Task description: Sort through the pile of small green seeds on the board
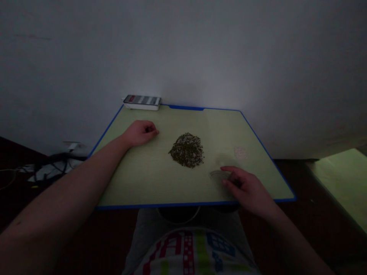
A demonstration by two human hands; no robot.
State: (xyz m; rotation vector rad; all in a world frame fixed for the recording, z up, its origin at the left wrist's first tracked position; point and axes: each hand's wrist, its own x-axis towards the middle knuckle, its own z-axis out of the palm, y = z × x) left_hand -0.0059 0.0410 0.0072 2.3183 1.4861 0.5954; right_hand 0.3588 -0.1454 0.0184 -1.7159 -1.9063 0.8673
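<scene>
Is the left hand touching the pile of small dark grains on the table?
Apart. The head view shows pale tabletop plainly between the left hand and the pile of small dark grains.

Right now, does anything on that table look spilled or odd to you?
Possibly: a loose heap of small dark and pale grains lies mid-table with no bowl visible beneath, so it could pass for a spill. A separate pale patch lies to its right, too blurred to identify.
</scene>
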